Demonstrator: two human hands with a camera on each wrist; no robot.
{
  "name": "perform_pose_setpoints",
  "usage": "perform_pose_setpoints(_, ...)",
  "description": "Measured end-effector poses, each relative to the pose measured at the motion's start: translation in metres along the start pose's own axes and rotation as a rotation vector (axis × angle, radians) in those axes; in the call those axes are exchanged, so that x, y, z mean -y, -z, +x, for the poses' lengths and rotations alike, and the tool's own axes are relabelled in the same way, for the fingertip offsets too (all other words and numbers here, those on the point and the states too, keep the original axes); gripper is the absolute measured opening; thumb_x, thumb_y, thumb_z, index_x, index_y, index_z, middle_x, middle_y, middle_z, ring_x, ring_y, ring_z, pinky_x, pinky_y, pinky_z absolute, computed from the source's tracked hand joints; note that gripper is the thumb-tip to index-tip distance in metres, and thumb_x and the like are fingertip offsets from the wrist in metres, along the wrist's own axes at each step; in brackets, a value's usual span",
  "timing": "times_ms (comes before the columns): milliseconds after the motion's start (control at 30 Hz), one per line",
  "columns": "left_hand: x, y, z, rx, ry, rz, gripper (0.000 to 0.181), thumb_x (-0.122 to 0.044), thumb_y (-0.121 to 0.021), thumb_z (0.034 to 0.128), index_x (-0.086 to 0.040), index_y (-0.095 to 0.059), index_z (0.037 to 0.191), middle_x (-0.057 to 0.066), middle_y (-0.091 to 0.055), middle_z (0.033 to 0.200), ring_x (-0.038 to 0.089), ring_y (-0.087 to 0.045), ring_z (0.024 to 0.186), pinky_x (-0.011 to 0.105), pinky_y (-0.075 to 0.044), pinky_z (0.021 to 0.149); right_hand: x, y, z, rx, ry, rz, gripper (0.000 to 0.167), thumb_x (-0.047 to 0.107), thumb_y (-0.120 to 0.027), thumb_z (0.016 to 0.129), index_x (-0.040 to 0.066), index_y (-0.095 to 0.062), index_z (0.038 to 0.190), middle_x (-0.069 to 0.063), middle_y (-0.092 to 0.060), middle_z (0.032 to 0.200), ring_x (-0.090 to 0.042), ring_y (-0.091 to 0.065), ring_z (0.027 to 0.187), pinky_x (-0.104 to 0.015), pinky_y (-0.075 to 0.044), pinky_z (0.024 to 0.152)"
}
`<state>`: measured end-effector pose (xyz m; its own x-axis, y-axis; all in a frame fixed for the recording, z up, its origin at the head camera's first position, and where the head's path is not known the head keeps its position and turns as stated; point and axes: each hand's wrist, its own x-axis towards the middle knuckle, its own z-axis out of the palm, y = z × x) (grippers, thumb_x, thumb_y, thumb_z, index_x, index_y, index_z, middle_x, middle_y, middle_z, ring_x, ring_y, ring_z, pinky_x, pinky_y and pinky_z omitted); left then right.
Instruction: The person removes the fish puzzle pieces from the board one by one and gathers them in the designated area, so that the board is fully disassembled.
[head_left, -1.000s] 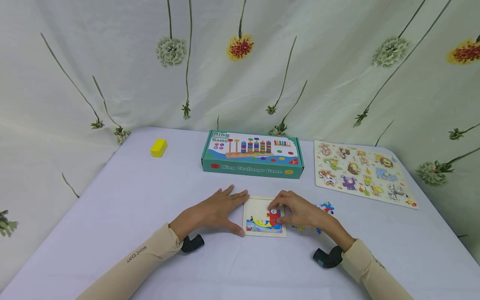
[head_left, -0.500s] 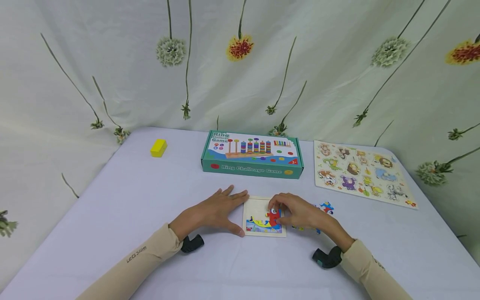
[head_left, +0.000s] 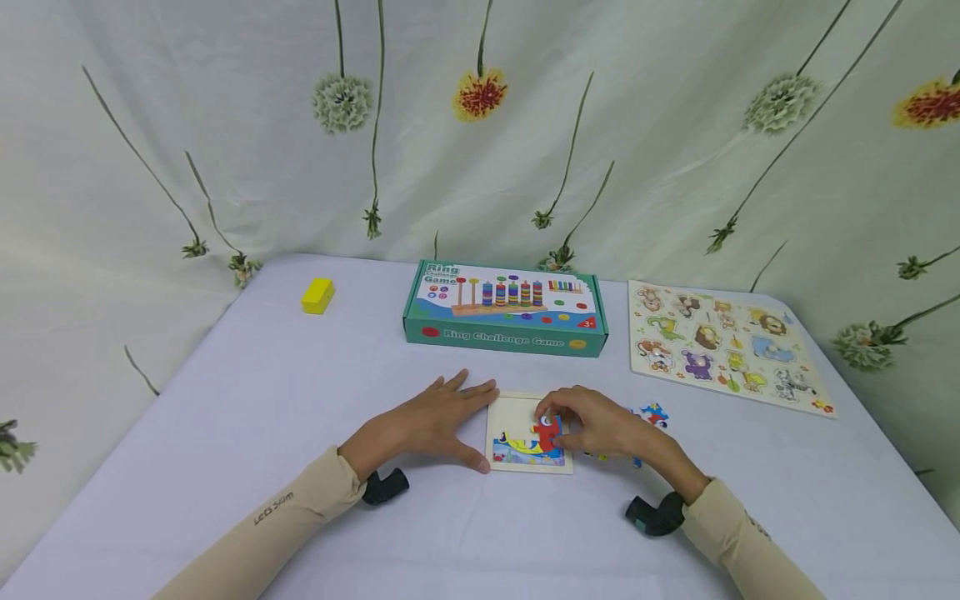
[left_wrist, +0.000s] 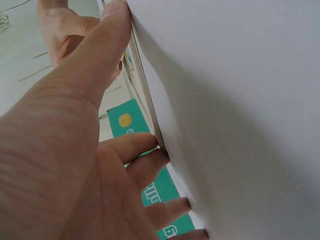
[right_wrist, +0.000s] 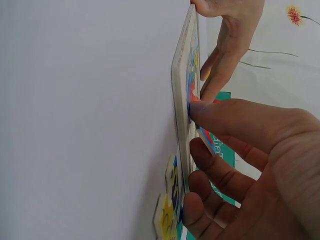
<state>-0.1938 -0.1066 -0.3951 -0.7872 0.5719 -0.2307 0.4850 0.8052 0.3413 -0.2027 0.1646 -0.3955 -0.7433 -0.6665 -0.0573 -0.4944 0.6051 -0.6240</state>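
A small wooden puzzle tray (head_left: 513, 410) lies on the table with picture pieces along its lower part. My left hand (head_left: 435, 423) spreads its fingers at the tray's left side; in the left wrist view thumb and fingertips of that hand (left_wrist: 105, 185) touch the tray's edge (left_wrist: 147, 95). My right hand (head_left: 596, 423) is over the tray's right side, at a red and blue piece (head_left: 547, 431). The right wrist view shows this piece (right_wrist: 207, 141) tilted between thumb and fingers of the right hand (right_wrist: 260, 160), above the tray (right_wrist: 178, 90).
Loose puzzle pieces (head_left: 655, 415) lie right of the tray, partly behind the right hand. A green game box (head_left: 504, 335) stands behind the tray, an animal puzzle board (head_left: 720, 343) at the back right, and a yellow block (head_left: 318, 296) at the back left.
The right hand's fingers have shifted slightly at the red and blue piece. The left hand and the tray look unchanged.
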Motion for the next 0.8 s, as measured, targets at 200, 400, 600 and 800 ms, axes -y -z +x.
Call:
perform_pose_setpoints(200,0.0002,0.0006,-0.0001,0.007,0.0,-0.006,0.103,-0.064,-0.073,0.07,-0.022,-0.028,0.152,-0.008,-0.021,0.159,0.028,-0.004,0.148,0.053,-0.007,0.117,-0.0005,0.0012,-0.0005,-0.009,0.021,-0.019,0.032,0.009,-0.072,0.082,0.017,-0.066,0.112,0.01,-0.06,0.094,-0.014,-0.048,0.086,-0.026,-0.044,0.073)
perform_pose_setpoints(400,-0.0001,0.0017,0.0,0.015,0.004,-0.008,0.104,-0.065,-0.073,0.0699,-0.022,-0.028,0.152,-0.008,-0.021,0.159,0.029,-0.003,0.148,0.053,-0.007,0.117,-0.0004,0.0035,-0.0023,-0.026,0.027,-0.035,0.031,0.011,-0.072,0.083,0.014,-0.067,0.114,0.007,-0.063,0.101,-0.014,-0.048,0.085,-0.026,-0.044,0.072)
perform_pose_setpoints(600,-0.0004,0.0019,-0.0004,0.016,0.004,-0.014,0.103,-0.065,-0.073,0.0696,-0.022,-0.028,0.152,-0.008,-0.021,0.159,0.029,-0.003,0.148,0.054,-0.006,0.117,0.0009,0.0058,-0.0037,-0.042,0.004,-0.008,0.032,0.013,-0.072,0.085,0.014,-0.067,0.117,0.007,-0.062,0.1,-0.015,-0.05,0.084,-0.026,-0.045,0.071)
perform_pose_setpoints(800,-0.0002,0.0012,0.0005,0.02,0.008,-0.011,0.104,-0.066,-0.073,0.0692,-0.023,-0.028,0.152,-0.008,-0.021,0.159,0.028,-0.003,0.148,0.054,-0.006,0.117,0.0013,0.0083,-0.0048,-0.069,0.007,0.013,0.034,0.016,-0.074,0.084,0.014,-0.066,0.117,0.008,-0.059,0.091,-0.016,-0.052,0.08,-0.023,-0.046,0.067)
